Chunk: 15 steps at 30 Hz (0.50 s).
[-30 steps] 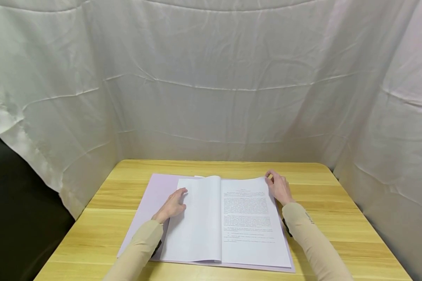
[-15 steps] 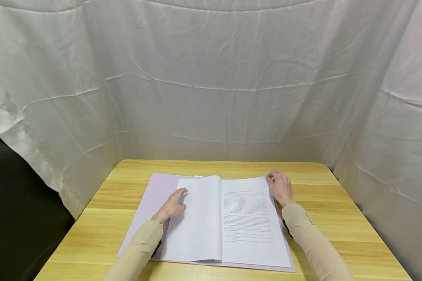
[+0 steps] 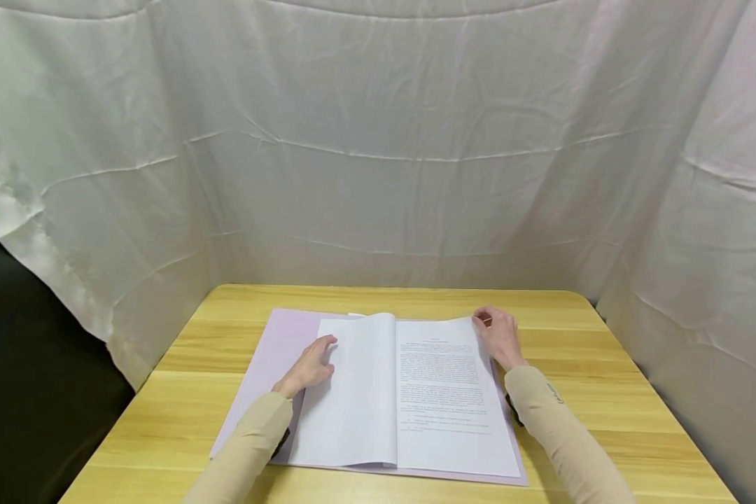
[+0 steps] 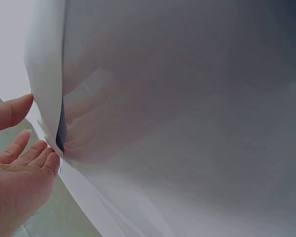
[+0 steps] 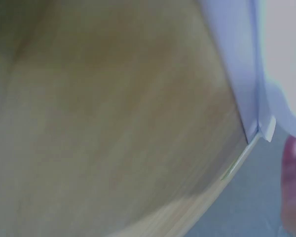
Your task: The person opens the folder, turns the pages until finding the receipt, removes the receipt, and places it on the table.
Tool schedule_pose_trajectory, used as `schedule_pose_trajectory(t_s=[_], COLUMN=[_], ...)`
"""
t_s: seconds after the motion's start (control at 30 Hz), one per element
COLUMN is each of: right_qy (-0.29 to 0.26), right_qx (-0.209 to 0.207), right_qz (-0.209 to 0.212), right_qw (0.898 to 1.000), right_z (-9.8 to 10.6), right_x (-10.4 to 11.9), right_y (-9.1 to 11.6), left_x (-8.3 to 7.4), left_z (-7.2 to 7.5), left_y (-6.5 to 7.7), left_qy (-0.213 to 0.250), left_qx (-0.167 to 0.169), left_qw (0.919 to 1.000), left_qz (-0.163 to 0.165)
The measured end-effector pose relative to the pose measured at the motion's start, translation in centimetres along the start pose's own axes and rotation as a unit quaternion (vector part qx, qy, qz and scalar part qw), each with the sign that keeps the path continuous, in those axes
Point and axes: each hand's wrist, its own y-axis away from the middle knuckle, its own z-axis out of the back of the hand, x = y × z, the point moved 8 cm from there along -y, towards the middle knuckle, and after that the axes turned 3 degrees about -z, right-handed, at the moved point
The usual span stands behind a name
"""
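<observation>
A stack of printed sheets lies spread like a book on a lavender folder (image 3: 283, 343). My left hand (image 3: 309, 365) rests at the left, blank-looking page (image 3: 355, 392), fingers extended and thumb apart. In the left wrist view, fingertips of that hand (image 4: 24, 182) meet the sheet's edge, and a faint shape of fingers shows on the paper. At the top right corner of the text page (image 3: 444, 392), my right hand (image 3: 499, 338) pinches the paper between thumb and fingers. Only part of that hand (image 5: 293, 187) shows in the right wrist view, below the curling white sheet (image 5: 286, 54).
The folder lies on a wood-grain table (image 3: 605, 392), near its front edge. Pale grey cloth (image 3: 416, 196) hangs behind and along both sides. A dark area (image 3: 31, 364) lies beyond the table at the left. A white tab (image 3: 355, 314) peeks out behind the sheets.
My right hand has shifted slightly left at the page corner, its thumb and fingers still together there. The left hand and the folder have stayed in place.
</observation>
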Motion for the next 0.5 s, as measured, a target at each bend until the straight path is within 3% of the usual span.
schedule_pose_trajectory(t_s=[0.23,0.37,0.5], right_qy=[-0.011,-0.015,-0.018], right_qx=[0.106,0.124,0.115], right_qz=[-0.066,-0.078,-0.087], right_qw=[0.992,0.989,0.989], right_z=[-1.4,-1.5,-1.4], right_x=[-1.0,-1.1,-1.0], right_y=[0.2,0.4,0.4], left_x=[0.0,-0.1,0.0], left_z=[0.0,0.0,-0.1], left_y=[0.0,0.1,0.1], left_qy=[0.006,0.005,0.008], left_qx=[0.001,0.004,0.006], left_qw=[1.0000,1.0000,0.9999], left_qz=[0.004,0.006,0.009])
